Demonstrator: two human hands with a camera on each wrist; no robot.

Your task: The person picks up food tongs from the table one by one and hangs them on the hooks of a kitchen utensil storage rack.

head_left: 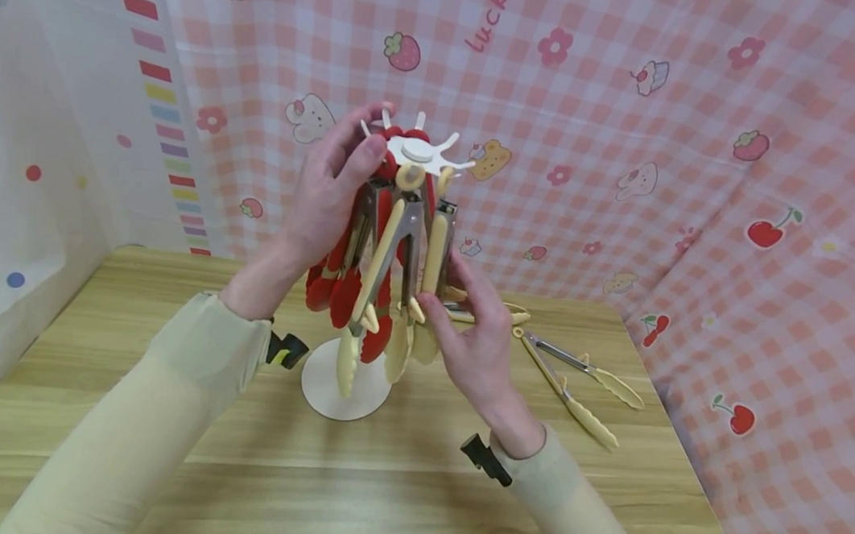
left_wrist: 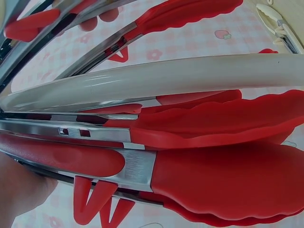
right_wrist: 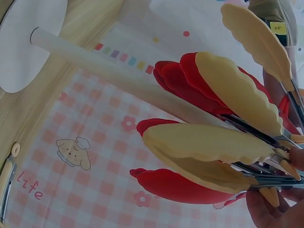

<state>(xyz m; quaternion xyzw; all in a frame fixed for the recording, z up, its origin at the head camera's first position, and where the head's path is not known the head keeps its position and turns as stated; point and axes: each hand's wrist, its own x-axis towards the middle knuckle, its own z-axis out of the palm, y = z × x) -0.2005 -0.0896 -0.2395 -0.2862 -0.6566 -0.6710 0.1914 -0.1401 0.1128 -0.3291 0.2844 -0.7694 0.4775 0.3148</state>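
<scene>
A white hook rack (head_left: 417, 150) with a round base (head_left: 346, 380) and a pole (right_wrist: 123, 78) stands on the table. Red tongs (left_wrist: 228, 178) and cream tongs (head_left: 380, 260) hang around it by their rings. At the top, my left hand (head_left: 326, 185) grips the rack's left side, its thumb beside a red ring and its fingers behind the hooks. My right hand (head_left: 478, 334) pinches the handles of cream tongs (head_left: 435, 255) at the rack's right, their ring up by a hook. In the right wrist view, its fingertips (right_wrist: 263, 209) press near the cream stubs.
On the wooden table (head_left: 243, 467) to the right lie opened cream tongs (head_left: 569, 387), with another pair of cream tongs (head_left: 508, 314) behind my right hand. A checked cloth (head_left: 551, 128) hangs close behind the rack and along the right side.
</scene>
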